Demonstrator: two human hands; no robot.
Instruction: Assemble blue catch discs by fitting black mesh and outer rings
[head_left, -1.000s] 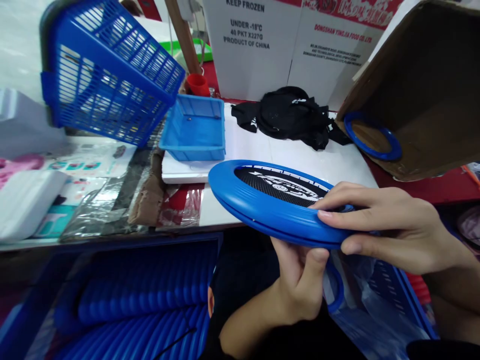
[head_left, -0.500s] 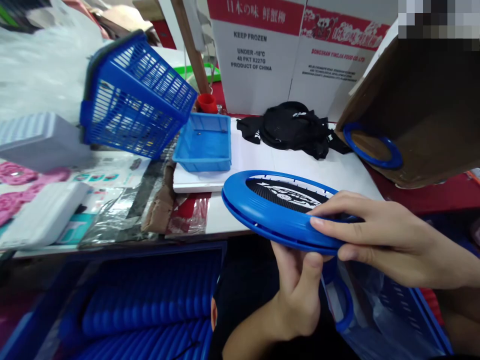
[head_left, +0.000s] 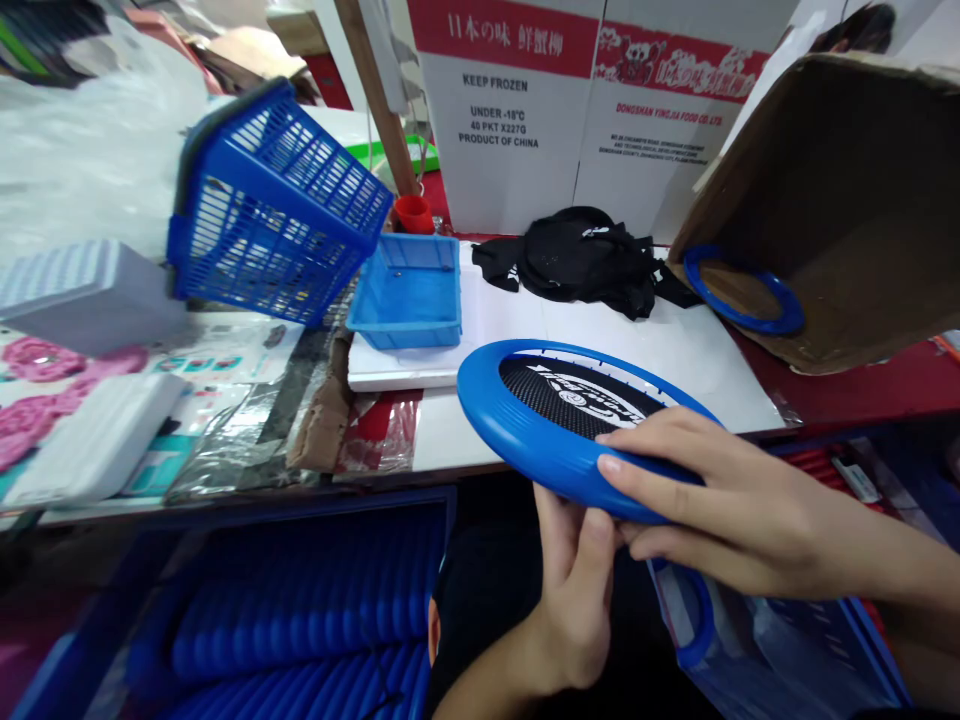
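Observation:
A blue flying disc [head_left: 525, 460], a round plastic rim with black printed mesh [head_left: 577, 395] in its middle, is held tilted in front of me. My left hand [head_left: 574, 600] grips the near edge from below, its thumb up and its other fingers partly hidden under the rim. From the right, my right hand [head_left: 720, 500] is closed over the same edge, fingers on top and thumb beneath. Black cloth pieces [head_left: 577, 255] with white print lie heaped on the white board [head_left: 510, 300] behind the disc.
A light blue tray [head_left: 409, 335] and a tilted blue basket [head_left: 262, 210] stand left of the board. To the right, an open carton [head_left: 847, 220] contains a blue ring [head_left: 780, 315]. Below the table edge, a crate holds several blue rings [head_left: 300, 610]. White cartons [head_left: 510, 180] stand behind.
A gap along the disc's near edge, visible before, no longer shows. The right fingers have shifted left along the rim, and the left hand has moved slightly left.

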